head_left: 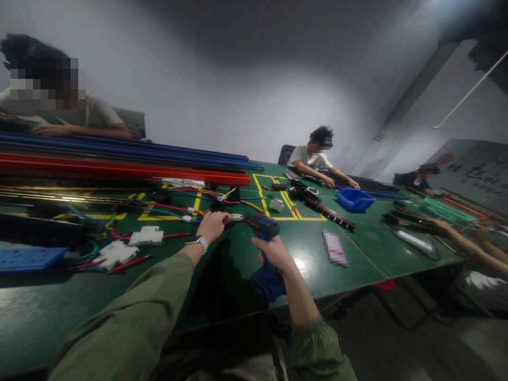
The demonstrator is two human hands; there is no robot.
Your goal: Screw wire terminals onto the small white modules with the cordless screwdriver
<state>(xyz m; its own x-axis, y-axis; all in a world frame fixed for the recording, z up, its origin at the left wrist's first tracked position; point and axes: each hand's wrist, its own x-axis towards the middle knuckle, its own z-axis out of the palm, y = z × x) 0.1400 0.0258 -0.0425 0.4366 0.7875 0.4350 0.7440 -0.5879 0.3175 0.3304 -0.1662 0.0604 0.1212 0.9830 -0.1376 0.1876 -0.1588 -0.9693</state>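
My right hand is wrapped round the handle of a blue cordless drill, whose nose points left. My left hand, with a watch on its wrist, pinches a small white and orange part right at the drill's tip. Whether the tip touches that part I cannot tell. Left of my left hand lie white plastic parts with red wire ends. Coloured wires lie just behind it.
Blue and red rails stretch along the back left of the green table. A blue power strip lies left. Further right are a blue bin, a blurred card and a white bar. Several people sit around the table.
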